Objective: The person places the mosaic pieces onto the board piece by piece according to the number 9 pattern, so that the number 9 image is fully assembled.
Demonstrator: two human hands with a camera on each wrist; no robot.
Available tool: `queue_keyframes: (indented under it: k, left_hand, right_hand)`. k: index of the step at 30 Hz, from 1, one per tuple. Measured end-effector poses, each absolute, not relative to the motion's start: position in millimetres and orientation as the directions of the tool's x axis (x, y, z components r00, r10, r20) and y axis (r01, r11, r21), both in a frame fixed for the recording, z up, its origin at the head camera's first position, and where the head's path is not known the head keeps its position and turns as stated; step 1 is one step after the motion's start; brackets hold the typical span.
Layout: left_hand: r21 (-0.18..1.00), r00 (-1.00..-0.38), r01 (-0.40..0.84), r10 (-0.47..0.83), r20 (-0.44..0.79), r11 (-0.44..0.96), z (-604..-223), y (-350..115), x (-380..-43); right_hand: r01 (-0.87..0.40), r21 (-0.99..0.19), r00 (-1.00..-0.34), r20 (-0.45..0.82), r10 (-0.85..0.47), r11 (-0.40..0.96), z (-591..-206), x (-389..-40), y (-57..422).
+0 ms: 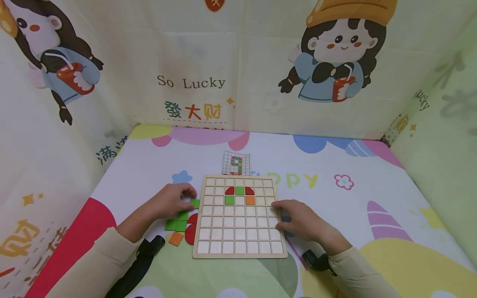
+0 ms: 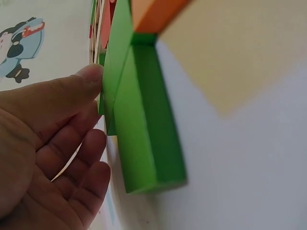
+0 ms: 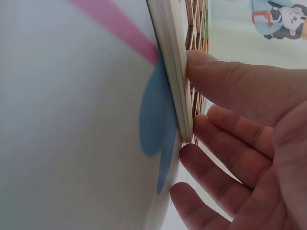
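Note:
On the table lies a wooden grid board (image 1: pixel 240 255) with red, green and orange tiles set in its upper squares. My left hand (image 1: pixel 174 200) is at its left side, thumb and index fingertips right at a green square tile (image 1: pixel 195 203) beside the frame. In the left wrist view the thumb (image 2: pixel 72 91) overlaps the green tiles' edge, with a gap between it and the other fingers. My right hand (image 1: pixel 301 219) rests against the board's right edge, its thumb (image 3: pixel 211 76) on the rim and its fingers loosely bent.
Left of the board are more green tiles (image 1: pixel 181 225), red rounded tiles (image 1: pixel 191 234) and an orange tile (image 1: pixel 176 238). Behind it lies a small card (image 1: pixel 243 162) with a coloured grid pattern. A printed cloth (image 1: pixel 335 219) covers the table, with patterned walls around.

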State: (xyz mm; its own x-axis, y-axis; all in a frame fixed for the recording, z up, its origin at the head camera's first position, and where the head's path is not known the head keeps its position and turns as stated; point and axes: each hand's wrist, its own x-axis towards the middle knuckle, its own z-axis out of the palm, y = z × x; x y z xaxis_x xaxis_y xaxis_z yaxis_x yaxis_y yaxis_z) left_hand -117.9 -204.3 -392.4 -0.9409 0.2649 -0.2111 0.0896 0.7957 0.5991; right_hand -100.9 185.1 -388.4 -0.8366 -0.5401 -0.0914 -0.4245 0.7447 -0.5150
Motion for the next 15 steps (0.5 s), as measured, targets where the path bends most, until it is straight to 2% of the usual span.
queue_keyframes:
  k: [15]
  left_hand:
    - [0.568, -0.939, 0.141, 0.292, -0.184, 0.811, -392.5, -202.2, -119.6]
  right_hand:
    - [-0.43, -0.515, -0.832, -0.092, -0.546, 0.741, -387.0, -101.8, 185.2]
